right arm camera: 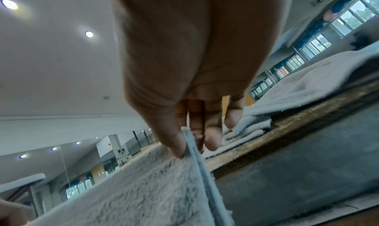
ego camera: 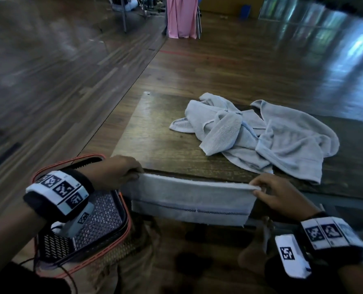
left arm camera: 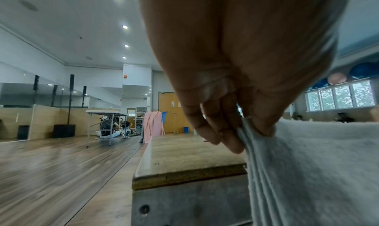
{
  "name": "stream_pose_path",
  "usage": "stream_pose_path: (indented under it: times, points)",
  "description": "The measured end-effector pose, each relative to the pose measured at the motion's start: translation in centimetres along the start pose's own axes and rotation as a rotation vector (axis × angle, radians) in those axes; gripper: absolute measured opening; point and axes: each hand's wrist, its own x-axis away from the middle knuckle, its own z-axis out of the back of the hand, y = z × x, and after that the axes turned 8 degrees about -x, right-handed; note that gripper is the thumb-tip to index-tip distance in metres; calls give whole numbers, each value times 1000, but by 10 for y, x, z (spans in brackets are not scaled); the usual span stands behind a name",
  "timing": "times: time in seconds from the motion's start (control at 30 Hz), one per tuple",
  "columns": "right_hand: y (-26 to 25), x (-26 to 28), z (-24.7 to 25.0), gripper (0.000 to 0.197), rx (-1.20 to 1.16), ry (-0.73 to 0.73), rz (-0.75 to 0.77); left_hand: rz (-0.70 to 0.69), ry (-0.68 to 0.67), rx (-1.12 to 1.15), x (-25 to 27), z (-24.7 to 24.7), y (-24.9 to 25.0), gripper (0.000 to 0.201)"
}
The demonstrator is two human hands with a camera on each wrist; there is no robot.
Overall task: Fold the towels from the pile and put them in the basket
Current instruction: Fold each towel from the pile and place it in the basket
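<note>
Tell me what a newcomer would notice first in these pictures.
First, the pale folded towel stretched in the air at the table's near edge, the left hand pinching one top corner and the right hand the other. Behind it on the wooden table lies a rumpled pile of towels. Below the left hand stands a mesh basket with an orange rim.
</note>
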Motion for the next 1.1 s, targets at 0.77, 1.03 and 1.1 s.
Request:
stream_pose_path:
  times: [0.77, 1.03, 1.1]
  points:
    - [6, -50, -44, 23, 435, 191, 149, 47, 410, -259, -18, -52, -44, 24]
    - [-19, -70, -37, 31, 396, 111, 213, -24, 432, -292, -36, -44, -31, 42]
    - [-34, -80, -49, 30, 334, 62, 245, -66, 468, -280, -46, -46, -14, 39]
